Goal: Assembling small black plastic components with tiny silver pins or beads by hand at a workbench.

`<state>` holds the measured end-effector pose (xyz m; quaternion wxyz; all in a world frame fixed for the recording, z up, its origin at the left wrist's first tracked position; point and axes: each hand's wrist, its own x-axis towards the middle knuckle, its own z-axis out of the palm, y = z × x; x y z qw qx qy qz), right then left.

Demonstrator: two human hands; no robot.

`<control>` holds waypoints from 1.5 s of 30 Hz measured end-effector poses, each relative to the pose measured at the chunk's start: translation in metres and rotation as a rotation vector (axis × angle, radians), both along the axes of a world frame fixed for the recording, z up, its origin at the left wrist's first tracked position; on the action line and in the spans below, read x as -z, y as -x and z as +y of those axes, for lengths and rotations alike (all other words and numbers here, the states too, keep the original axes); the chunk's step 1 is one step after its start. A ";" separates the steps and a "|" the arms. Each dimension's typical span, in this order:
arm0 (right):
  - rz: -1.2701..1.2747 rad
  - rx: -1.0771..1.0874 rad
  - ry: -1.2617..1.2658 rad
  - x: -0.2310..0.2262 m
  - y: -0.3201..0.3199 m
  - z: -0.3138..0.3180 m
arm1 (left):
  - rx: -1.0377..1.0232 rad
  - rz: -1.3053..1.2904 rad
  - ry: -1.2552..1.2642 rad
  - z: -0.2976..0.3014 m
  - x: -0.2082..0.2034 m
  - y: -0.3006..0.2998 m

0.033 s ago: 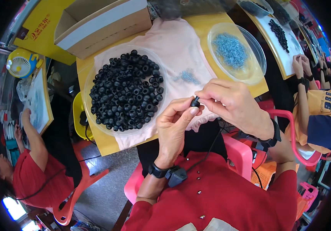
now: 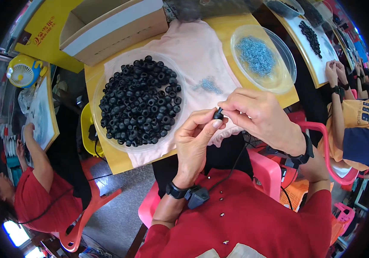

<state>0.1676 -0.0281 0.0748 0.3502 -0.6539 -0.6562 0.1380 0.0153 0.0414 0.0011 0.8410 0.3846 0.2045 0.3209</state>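
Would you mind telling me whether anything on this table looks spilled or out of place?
Perhaps one thing: a small pile of bluish pieces lies loose on the pink cloth, outside the clear tub holding similar ones. It may be deliberate.

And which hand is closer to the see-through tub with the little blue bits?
Right. The right hand is just below the tub in the picture; the left hand is farther away, down and to the left of it, holding a small black piece.
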 end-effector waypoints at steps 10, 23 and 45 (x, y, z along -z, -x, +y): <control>0.029 0.030 0.055 0.028 -0.004 -0.010 | 0.029 0.164 0.114 -0.008 0.018 -0.008; 0.009 0.144 -0.053 0.041 0.011 -0.010 | 0.004 0.139 0.249 -0.003 0.008 -0.010; -0.203 0.298 -0.160 -0.026 -0.037 0.019 | 0.219 0.045 -0.013 0.002 -0.009 0.009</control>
